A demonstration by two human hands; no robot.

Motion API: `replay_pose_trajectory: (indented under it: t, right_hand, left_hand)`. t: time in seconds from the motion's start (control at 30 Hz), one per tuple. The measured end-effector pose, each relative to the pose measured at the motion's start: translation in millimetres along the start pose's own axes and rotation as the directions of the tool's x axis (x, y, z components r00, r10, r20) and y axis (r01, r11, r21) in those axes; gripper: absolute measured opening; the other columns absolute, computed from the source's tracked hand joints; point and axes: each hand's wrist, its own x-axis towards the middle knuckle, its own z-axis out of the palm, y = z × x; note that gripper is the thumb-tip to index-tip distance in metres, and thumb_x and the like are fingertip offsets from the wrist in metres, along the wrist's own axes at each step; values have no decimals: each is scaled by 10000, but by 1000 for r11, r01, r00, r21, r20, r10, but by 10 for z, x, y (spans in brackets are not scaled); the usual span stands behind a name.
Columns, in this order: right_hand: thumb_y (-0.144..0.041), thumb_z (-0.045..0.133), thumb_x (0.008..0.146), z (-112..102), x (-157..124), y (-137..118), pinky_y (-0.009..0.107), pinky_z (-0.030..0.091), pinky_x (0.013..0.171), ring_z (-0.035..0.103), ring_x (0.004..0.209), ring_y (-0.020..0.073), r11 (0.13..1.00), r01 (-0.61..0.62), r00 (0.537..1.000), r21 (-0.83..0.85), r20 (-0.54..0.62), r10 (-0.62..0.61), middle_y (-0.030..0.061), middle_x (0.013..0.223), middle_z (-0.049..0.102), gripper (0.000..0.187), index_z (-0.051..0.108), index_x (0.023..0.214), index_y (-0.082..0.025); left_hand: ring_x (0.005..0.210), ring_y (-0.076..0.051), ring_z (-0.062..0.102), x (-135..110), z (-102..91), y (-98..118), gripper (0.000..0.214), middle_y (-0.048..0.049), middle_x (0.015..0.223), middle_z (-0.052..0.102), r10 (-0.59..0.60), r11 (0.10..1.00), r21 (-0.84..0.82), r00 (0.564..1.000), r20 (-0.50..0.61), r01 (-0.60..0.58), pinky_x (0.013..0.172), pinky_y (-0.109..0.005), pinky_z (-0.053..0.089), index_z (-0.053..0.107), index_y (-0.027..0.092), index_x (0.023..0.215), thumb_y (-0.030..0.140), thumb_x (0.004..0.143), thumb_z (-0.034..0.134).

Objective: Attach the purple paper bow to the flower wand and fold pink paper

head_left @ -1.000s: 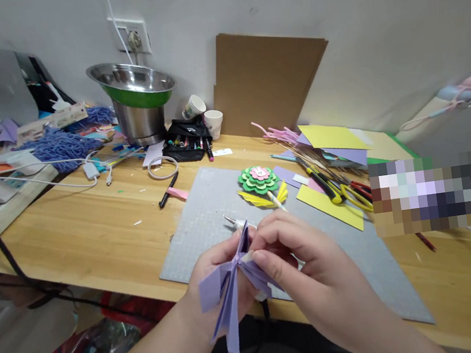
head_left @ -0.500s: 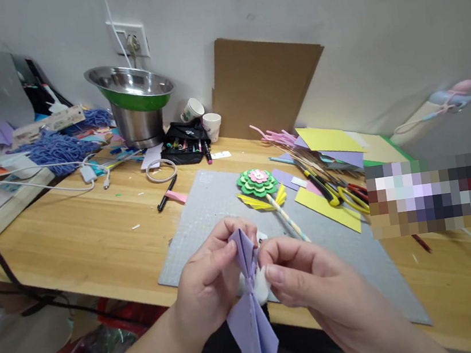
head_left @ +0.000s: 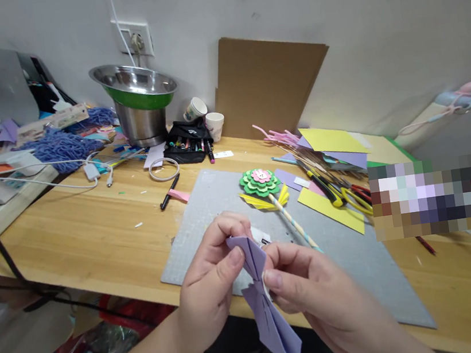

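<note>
A folded purple paper bow, pinched narrow at its middle, is held up in front of me above the mat's near edge. My left hand is closed on its upper wing, thumb in front and fingers behind. With thumb and forefinger, my right hand pinches at the bow's narrow middle from the right side. A sliver of something white shows between those fingertips and the paper; most of it is hidden. Beyond my hands lies a layered green and pink paper flower with yellow leaves and a striped stem.
The grey cutting mat lies on the wooden table. Yellow paper, pliers and pink strips are to the right. A black pen, a pen case, paper cups and a steel bowl stand left.
The bow has turned, its lower wing swinging to the right. The white piece that showed more plainly by my right fingers is now mostly hidden behind the bow and fingers.
</note>
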Motion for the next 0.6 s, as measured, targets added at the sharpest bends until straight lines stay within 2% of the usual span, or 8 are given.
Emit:
replay_pose_trajectory:
  t: [0.13, 0.23, 0.37, 0.5, 0.6]
  right_hand:
    - [-427, 781, 700, 15, 15, 30, 223, 206, 507, 270, 545, 79, 1000, -13, 1000, 4, -14, 13, -44, 626, 418, 346, 571, 721, -153]
    - [-459, 774, 699, 17, 6, 63, 218, 272, 540, 345, 582, 93, 999, -36, 999, 35, -30, 37, -26, 671, 449, 354, 590, 749, -160]
    - [-479, 795, 655, 39, -9, 94, 238, 337, 548, 368, 531, 98, 994, -64, 996, 87, -49, 69, -43, 603, 423, 360, 603, 716, -181]
    - [-473, 798, 651, 83, 3, 117, 223, 289, 505, 317, 503, 86, 991, -66, 996, 115, -57, 73, -51, 584, 402, 362, 585, 689, -182]
    - [-438, 798, 672, 119, 23, 129, 199, 260, 500, 311, 517, 73, 987, -51, 997, 155, -41, 58, -53, 606, 420, 353, 568, 710, -173]
  left_hand:
    - [850, -181, 405, -28, 25, -32, 111, -22, 907, 456, 62, 997, 50, 997, -51, -59, 787, -267, 352, 569, 230, 872, 300, 913, 493]
    - [852, -179, 408, -47, 47, -52, 103, -18, 914, 456, 88, 995, 65, 992, -88, -82, 792, -265, 353, 568, 241, 884, 306, 917, 495]
    - [864, -185, 418, -69, 75, -72, 91, -20, 927, 472, 94, 995, 53, 988, -124, -88, 785, -270, 360, 580, 249, 893, 315, 908, 519]
    - [895, -193, 438, -76, 118, -93, 106, -21, 949, 487, 126, 991, 73, 976, -179, -114, 810, -280, 369, 599, 260, 917, 335, 905, 524]
    - [992, -206, 449, -74, 148, -111, 171, -25, 1023, 516, 179, 973, 180, 961, -209, -142, 881, -285, 357, 614, 279, 983, 368, 927, 479]
